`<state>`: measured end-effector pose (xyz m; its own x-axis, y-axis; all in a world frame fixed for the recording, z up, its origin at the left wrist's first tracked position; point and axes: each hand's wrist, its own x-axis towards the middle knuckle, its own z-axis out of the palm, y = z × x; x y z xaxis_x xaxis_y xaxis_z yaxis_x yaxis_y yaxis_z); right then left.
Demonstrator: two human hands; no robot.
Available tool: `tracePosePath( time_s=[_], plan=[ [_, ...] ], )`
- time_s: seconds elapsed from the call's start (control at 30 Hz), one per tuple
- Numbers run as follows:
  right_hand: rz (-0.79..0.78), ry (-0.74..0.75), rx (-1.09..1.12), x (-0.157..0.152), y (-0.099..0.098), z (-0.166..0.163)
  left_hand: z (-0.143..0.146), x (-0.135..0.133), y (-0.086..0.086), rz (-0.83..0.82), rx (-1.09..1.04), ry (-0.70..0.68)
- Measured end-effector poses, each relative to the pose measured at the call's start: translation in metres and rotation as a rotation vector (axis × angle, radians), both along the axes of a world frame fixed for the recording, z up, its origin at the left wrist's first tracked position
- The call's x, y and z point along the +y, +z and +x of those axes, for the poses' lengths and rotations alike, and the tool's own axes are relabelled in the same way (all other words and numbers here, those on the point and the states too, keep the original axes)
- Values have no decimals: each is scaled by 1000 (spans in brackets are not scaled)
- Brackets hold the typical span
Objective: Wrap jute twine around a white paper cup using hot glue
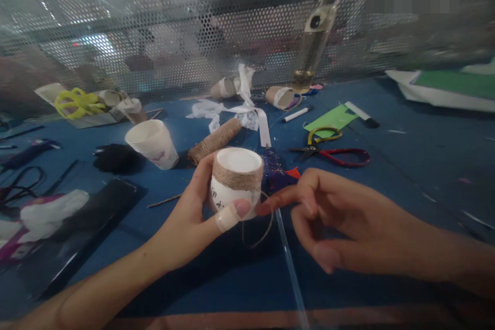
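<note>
My left hand [195, 216] is wrapped around a small white paper cup [234, 178] held upside down, its upper part bound with brown jute twine. A bandage sits on that thumb. My right hand [336, 221] is beside the cup, forefinger stretched to its side, other fingers curled; a loose end of twine [263, 227] loops below between the two hands. Whether the right fingers pinch the twine is not clear. A spool of the same twine [214, 140] lies behind the cup.
A second white cup [152, 143] lies tilted at left on the blue table [406, 165]. Red-handled scissors [332, 153], yellow scissors [77, 102], a marker [297, 114], green card [332, 117], white ribbon [232, 111] and cardboard rolls lie behind. A perforated metal screen closes the back.
</note>
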<state>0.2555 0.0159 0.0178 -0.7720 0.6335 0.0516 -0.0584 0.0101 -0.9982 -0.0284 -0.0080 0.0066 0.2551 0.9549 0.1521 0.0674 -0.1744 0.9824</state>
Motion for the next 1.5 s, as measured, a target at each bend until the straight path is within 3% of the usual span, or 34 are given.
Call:
tracePosePath(
  time_s=[0.1, 0.2, 0.43, 0.53, 0.67, 0.83, 1.13, 1.5],
  plan=[
    [-257, 113, 190, 5, -6, -5, 2, 0, 0, 14, 37, 13],
    [-258, 35, 195, 9, -7, -7, 6, 2, 0, 58, 84, 39],
    [316, -404, -240, 1, 8, -7, 8, 3, -3, 121, 91, -57],
    [533, -480, -270, 0, 4, -5, 6, 2, -5, 139, 99, -77],
    [649, -500, -277, 2, -2, -1, 7, 1, -4, 118, 95, -69],
    [556, -483, -287, 2, 6, -3, 8, 0, -1, 68, 86, -55],
    [208, -403, -191, 3, 9, -8, 7, 0, -4, -71, -33, -157],
    [202, -389, -134, 1, 10, -10, 11, 0, -7, -101, -134, -189]
  ],
)
